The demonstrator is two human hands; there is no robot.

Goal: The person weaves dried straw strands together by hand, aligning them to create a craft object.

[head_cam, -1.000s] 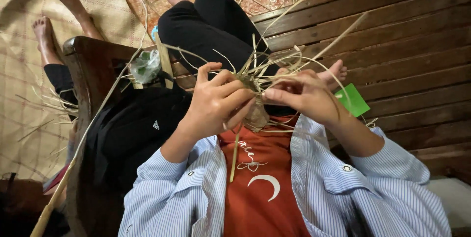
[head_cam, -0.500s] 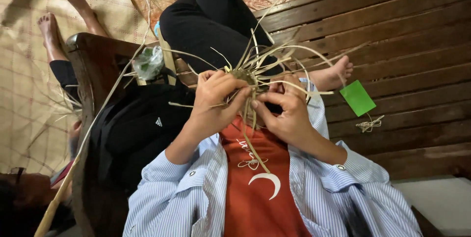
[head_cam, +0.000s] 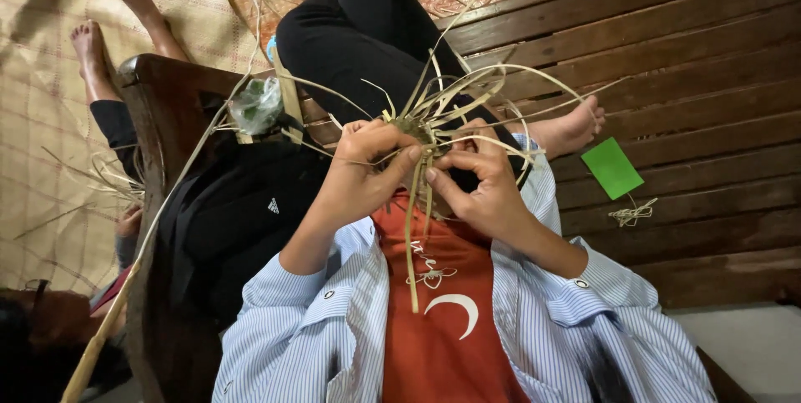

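Both hands meet in front of my chest around a small woven knot of pale straw strips [head_cam: 417, 129]. My left hand [head_cam: 360, 171] grips the knot from the left, fingers curled over it. My right hand [head_cam: 476, 179] pinches strips at the knot's right side. Several loose strips [head_cam: 492, 86] fan up and out over my black-trousered knees, and one long strip [head_cam: 410, 244] hangs down over my red shirt. The knot's centre is mostly hidden by my fingers.
I sit on a dark wooden slatted bench [head_cam: 701, 61]. A green card [head_cam: 612, 168] and a small straw scrap [head_cam: 632, 214] lie on it at right. A black bag [head_cam: 234, 211] and crumpled plastic [head_cam: 254, 105] rest at left. Another person's bare feet [head_cam: 100, 11] lie on a woven mat.
My right hand has drawn in closer to the knot and both hands have shifted slightly lower toward my chest. The hanging strip now dangles straight down. The fan of strips has spread wider.
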